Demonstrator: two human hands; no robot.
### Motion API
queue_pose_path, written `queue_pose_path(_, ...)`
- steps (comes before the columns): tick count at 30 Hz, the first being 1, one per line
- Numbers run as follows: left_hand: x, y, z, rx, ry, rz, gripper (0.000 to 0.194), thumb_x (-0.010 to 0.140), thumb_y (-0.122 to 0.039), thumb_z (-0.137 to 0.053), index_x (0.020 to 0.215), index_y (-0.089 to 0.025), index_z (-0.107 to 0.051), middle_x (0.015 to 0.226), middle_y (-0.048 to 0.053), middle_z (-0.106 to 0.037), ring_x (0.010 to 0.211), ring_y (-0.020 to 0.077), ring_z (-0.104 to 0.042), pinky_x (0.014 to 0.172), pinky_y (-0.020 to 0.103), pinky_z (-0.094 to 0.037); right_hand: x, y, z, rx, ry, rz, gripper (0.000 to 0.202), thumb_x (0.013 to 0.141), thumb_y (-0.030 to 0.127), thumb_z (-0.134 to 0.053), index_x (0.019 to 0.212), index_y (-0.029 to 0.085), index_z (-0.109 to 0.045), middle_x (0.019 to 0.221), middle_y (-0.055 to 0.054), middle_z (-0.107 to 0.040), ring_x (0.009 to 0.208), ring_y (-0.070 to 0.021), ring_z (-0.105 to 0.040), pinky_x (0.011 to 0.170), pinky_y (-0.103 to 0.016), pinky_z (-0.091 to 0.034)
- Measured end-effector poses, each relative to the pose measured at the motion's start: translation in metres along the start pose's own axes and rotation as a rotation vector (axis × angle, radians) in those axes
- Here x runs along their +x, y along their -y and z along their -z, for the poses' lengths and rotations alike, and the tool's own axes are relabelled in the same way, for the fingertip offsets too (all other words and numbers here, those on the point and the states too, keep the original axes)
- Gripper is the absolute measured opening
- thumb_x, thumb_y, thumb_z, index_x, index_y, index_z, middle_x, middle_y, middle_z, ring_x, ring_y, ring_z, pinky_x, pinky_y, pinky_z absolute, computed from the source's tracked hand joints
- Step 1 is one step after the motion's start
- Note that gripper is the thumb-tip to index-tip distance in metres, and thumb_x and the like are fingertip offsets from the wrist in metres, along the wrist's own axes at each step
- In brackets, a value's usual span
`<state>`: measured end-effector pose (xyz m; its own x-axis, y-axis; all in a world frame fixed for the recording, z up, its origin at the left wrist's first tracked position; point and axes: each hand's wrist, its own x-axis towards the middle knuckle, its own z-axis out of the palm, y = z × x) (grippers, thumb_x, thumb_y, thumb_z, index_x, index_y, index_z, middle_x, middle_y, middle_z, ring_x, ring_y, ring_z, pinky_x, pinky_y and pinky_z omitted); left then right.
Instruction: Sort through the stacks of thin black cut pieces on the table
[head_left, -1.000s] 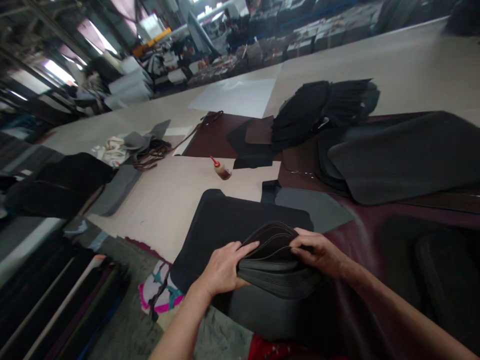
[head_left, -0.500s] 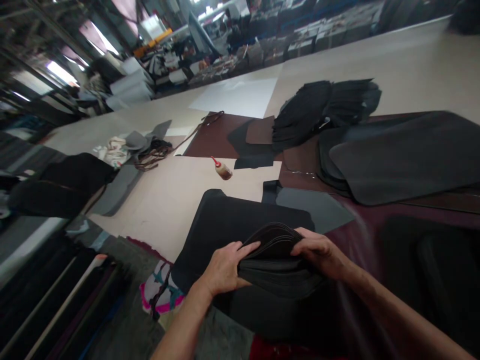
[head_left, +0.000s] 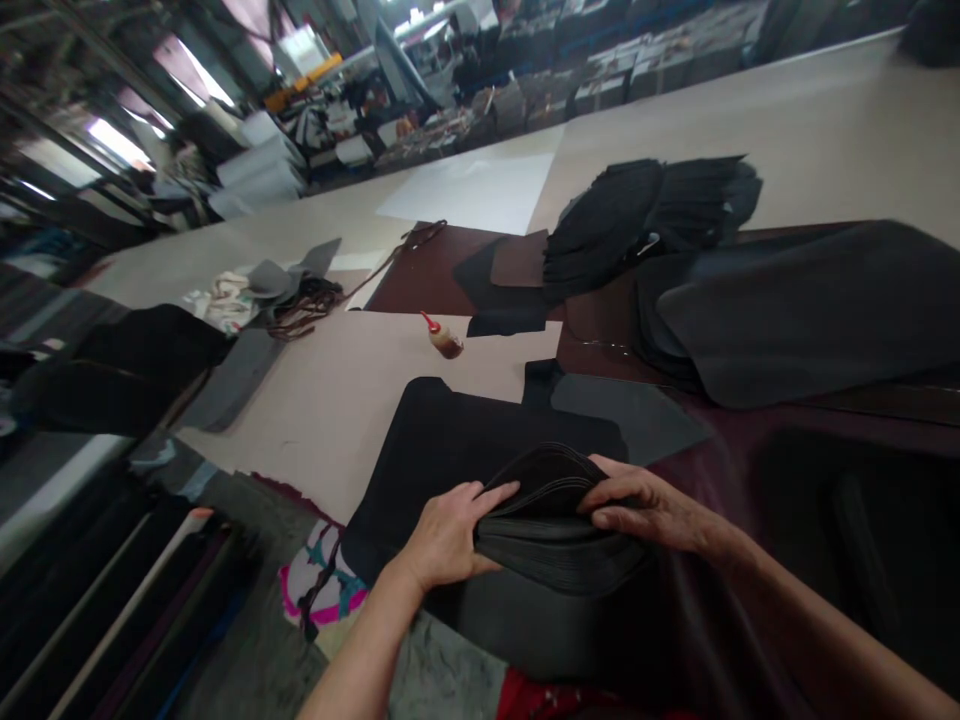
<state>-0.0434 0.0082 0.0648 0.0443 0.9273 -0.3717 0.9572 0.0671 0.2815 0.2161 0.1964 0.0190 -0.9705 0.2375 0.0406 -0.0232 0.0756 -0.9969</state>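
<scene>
A stack of thin black leather-like sheets [head_left: 551, 545] is held between my two hands near the table's front edge. My left hand [head_left: 448, 530] grips its left end, thumb on top and the other fingers partly hidden. At the right end, my right hand [head_left: 645, 505] pinches some of the upper sheets, its fingers inside the gap. The upper layers bow upward, leaving an opening between them and the lower ones. Under and behind the stack lies a large black panel [head_left: 480, 430] with rounded corners.
Beyond the panel lies a squeeze bottle with a red nozzle [head_left: 445, 342]. A bundle of black pieces [head_left: 622, 220] and large dark panels [head_left: 817, 310] occupy the right. Brown cords [head_left: 307, 310] and cloth scraps lie left. Rolls of material [head_left: 135, 600] stand below the table at left.
My right thumb has shifted down and now shows lower on the sheets' right end. The lower layers look more fanned. My left hand stays almost where it was.
</scene>
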Motion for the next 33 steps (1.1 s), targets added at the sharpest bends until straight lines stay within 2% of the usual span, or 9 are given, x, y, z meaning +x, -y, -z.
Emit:
queue_pose_path(6,0.001,-0.001,0.001,-0.011,0.003,-0.008,0.089,0.077,-0.052,-0.075,0.151,-0.040,-0.028,0.114,0.006,-0.059,0.104,0.0289,-0.061,0.087,0.041,-0.052,-0.001,0.001,0.002,0.027,0.014,-0.001,0.027,0.091,0.044,-0.065,0.099,0.021,-0.077,0.113,-0.008,-0.061,0.107,-0.0230,-0.057,0.096,-0.037,-0.046)
queue_pose_path(15,0.001,0.000,0.001,-0.012,-0.001,-0.011,0.090,0.076,-0.052,-0.076,0.151,-0.040,-0.028,0.117,0.007,-0.058,0.108,0.0299,-0.060,0.091,0.043,-0.052,0.000,-0.003,0.002,0.057,0.013,-0.004,0.028,0.089,0.044,-0.067,0.096,0.020,-0.077,0.110,-0.008,-0.061,0.104,-0.0225,-0.058,0.094,-0.037,-0.048)
queue_pose_path(24,0.001,-0.001,0.003,0.002,0.007,-0.003,0.091,0.075,-0.053,-0.077,0.151,-0.038,-0.029,0.116,0.007,-0.059,0.107,0.0295,-0.060,0.089,0.040,-0.051,0.002,0.001,0.002,0.008,0.004,0.000,0.033,0.094,0.045,-0.059,0.092,0.018,-0.077,0.106,-0.008,-0.061,0.098,-0.0211,-0.057,0.090,-0.035,-0.048)
queue_pose_path(28,0.001,-0.001,0.002,-0.005,0.002,-0.010,0.090,0.076,-0.055,-0.076,0.151,-0.038,-0.030,0.116,0.007,-0.060,0.106,0.0290,-0.061,0.089,0.039,-0.051,0.000,-0.001,-0.001,-0.073,-0.021,-0.056,0.040,0.096,0.049,-0.052,0.084,0.017,-0.074,0.095,-0.006,-0.062,0.092,-0.0204,-0.057,0.087,-0.034,-0.050)
queue_pose_path(31,0.001,0.000,0.001,-0.005,-0.004,-0.004,0.091,0.075,-0.055,-0.077,0.151,-0.038,-0.030,0.114,0.006,-0.059,0.104,0.0287,-0.061,0.088,0.039,-0.051,0.000,-0.011,-0.007,-0.168,-0.083,-0.067,0.038,0.097,0.048,-0.051,0.082,0.018,-0.068,0.083,-0.002,-0.063,0.087,-0.0197,-0.059,0.105,-0.044,-0.044)
queue_pose_path(33,0.001,0.000,0.000,-0.008,-0.005,0.002,0.091,0.075,-0.055,-0.077,0.151,-0.038,-0.030,0.113,0.006,-0.059,0.105,0.0287,-0.061,0.088,0.039,-0.051,0.001,-0.018,-0.014,-0.215,-0.169,-0.035,0.028,0.097,0.043,-0.053,0.088,0.020,-0.066,0.086,-0.002,-0.065,0.089,-0.0200,-0.061,0.114,-0.048,-0.038)
